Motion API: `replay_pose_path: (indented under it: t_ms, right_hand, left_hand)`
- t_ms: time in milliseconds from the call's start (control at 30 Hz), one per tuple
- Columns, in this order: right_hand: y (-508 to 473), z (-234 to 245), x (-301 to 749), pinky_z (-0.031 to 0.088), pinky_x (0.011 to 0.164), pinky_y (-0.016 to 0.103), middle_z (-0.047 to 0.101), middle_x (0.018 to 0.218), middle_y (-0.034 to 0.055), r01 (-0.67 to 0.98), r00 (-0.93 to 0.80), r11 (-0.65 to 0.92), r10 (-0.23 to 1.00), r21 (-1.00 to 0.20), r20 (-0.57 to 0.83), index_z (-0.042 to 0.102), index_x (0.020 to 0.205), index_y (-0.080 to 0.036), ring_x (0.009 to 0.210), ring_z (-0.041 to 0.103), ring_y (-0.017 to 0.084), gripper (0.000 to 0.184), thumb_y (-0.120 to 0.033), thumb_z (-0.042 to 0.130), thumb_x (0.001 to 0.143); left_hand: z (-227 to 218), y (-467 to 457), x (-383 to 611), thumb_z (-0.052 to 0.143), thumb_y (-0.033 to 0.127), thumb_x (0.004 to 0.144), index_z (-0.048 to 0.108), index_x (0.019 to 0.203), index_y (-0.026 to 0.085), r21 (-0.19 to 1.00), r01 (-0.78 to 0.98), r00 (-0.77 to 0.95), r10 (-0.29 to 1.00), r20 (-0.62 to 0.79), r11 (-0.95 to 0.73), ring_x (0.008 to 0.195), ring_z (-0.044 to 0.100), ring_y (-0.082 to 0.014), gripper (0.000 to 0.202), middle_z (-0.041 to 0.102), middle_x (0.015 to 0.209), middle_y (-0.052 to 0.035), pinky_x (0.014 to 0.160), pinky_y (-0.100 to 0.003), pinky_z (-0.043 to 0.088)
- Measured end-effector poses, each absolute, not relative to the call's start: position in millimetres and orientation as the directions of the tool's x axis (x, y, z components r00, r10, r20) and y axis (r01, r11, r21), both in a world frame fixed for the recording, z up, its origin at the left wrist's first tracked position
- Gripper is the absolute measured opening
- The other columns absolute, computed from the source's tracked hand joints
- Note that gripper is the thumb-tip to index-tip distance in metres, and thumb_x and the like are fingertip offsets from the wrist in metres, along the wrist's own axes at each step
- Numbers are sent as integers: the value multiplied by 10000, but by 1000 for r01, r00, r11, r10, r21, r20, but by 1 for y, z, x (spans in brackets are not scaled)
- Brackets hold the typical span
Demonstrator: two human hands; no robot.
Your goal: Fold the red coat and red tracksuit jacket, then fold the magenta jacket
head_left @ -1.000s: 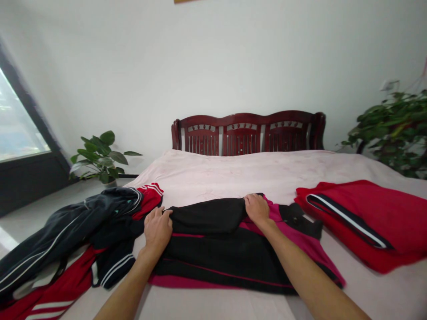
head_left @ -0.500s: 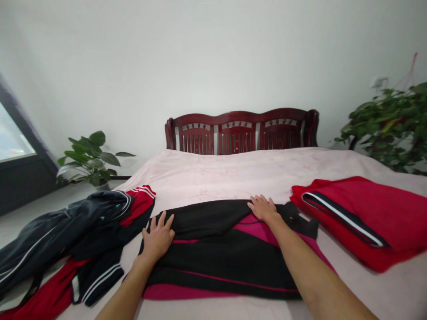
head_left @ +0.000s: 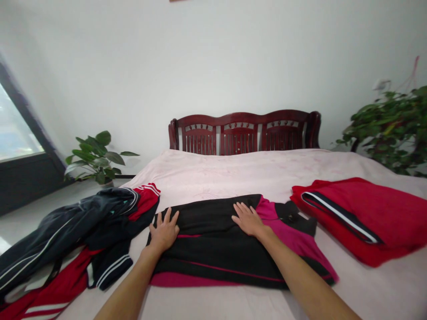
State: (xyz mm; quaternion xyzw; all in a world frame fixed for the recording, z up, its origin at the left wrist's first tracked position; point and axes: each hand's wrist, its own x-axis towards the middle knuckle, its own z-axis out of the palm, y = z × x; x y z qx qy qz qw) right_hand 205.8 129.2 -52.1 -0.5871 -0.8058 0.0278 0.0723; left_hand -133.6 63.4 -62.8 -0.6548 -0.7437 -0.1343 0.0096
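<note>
We look from one head-worn cam, fwd & down along the bed (head_left: pixel 213 173) toward its dark red wooden headboard (head_left: pixel 244 132), w/ our left hand (head_left: pixel 163 230) & right hand (head_left: pixel 248 221) close by in the lower half of the view. Wide lens, so we also get the white wall (head_left: pixel 213 58), window (head_left: pixel 16 124) & potted plant (head_left: pixel 96 158) at left, leafy plant (head_left: pixel 387 129) at right.

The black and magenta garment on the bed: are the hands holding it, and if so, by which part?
Nothing is held. The left hand and right hand both lie open on the garment, fingers spread, resting on its black upper part without gripping it.
</note>
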Motion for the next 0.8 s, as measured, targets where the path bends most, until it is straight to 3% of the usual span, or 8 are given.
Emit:
replay_pose_path:
  t_ms: [100,200,300,367,533,667,800]
  right_hand:
    - [125,-56,214,112,1194,477,263,1597,97,960,-237,238,971,-146,27,305,1522,-143,1487,170,236,636,-459,312,969]
    - [125,-46,218,134,1189,494,292,1585,112,971,-170,165,985,-173,-11,341,1505,-130,1481,192,244,607,-401,349,962]
    - [121,-27,206,185,1154,569,306,1566,187,976,-71,67,997,-207,-11,394,1467,-69,1465,227,322,585,-316,398,936]
    - [114,-15,186,206,1143,576,288,1566,214,969,-49,55,998,-240,34,387,1462,-39,1461,223,348,588,-298,393,935]
    - [78,-3,106,222,1170,304,357,1564,65,899,-240,286,955,-331,173,337,1506,-160,1445,288,157,561,-380,273,994]
    - [48,-30,50,230,1176,399,350,1562,101,748,-418,463,885,-476,204,340,1508,-140,1450,288,225,584,-397,331,983]
    - [34,-60,30,171,1186,478,362,1551,127,736,-457,520,854,-433,248,439,1459,-160,1460,253,287,563,-394,446,947]
  left_hand:
    - [-63,59,-147,497,291,864,487,1424,313,272,962,-90,975,202,32,1451,191,-451,561,287,1604,-60,1053,-733,230]
    - [-63,51,-166,476,311,885,564,1358,311,378,924,-31,971,238,-63,1454,270,-353,481,377,1564,-24,1113,-584,309]
    - [-63,42,-181,435,302,896,648,1247,238,484,868,-44,952,301,-113,1393,414,-242,415,512,1471,-44,1135,-418,351]
    - [-64,40,-185,427,307,893,678,1168,207,544,832,-99,935,341,-110,1326,501,-215,386,585,1399,-65,1125,-373,371]
    - [-63,43,-177,515,323,827,699,964,197,648,760,-257,893,368,-48,1190,602,-224,263,676,1240,-89,1090,-354,407]
    - [-60,44,-179,600,366,761,660,950,159,706,702,-417,859,297,96,1195,576,-315,286,679,1125,-156,1062,-450,414]
    - [-55,42,-191,709,407,681,578,1131,91,769,586,-541,829,138,255,1173,584,-398,565,639,1174,-250,955,-519,472]
